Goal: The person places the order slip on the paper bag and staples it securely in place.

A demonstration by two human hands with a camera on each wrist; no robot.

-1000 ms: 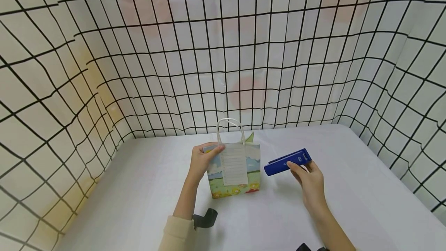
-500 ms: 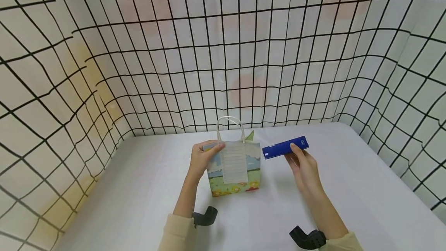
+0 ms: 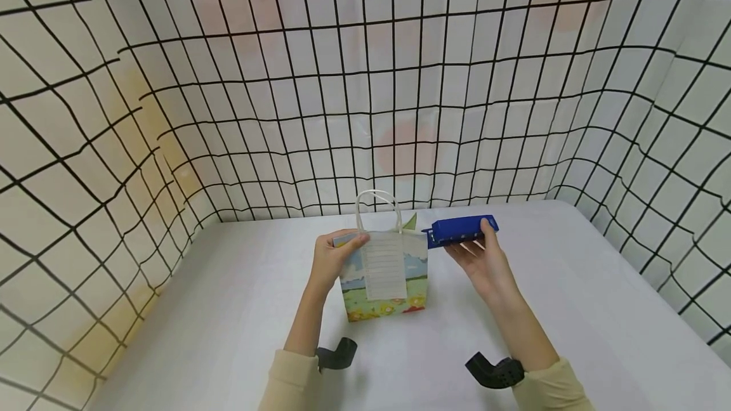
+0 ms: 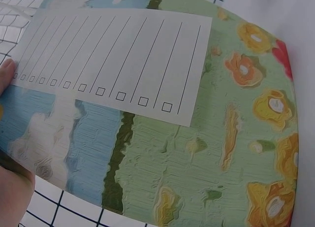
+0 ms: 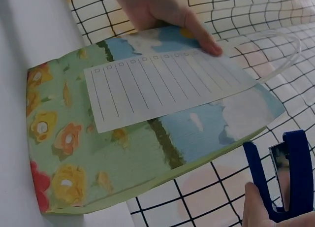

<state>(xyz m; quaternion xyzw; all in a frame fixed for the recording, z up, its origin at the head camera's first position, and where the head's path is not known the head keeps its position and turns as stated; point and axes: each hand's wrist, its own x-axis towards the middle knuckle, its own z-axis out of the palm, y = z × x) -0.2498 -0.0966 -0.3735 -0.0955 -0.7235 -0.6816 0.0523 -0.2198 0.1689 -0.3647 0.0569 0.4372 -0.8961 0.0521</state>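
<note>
On the table [image 3: 228,309] stood a bag [image 3: 415,273], a sheet [image 3: 385,271] pinched to it by the left hand [image 3: 332,260]. The right hand [image 3: 481,269] gripped a stapler [image 3: 459,229] just beside.

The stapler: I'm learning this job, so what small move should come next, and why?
Probably ease the stapler left so its gap straddles the edge of the bag: the right hand holds it open beside the upper right corner, while the left hand pins the lined paper there.
</note>
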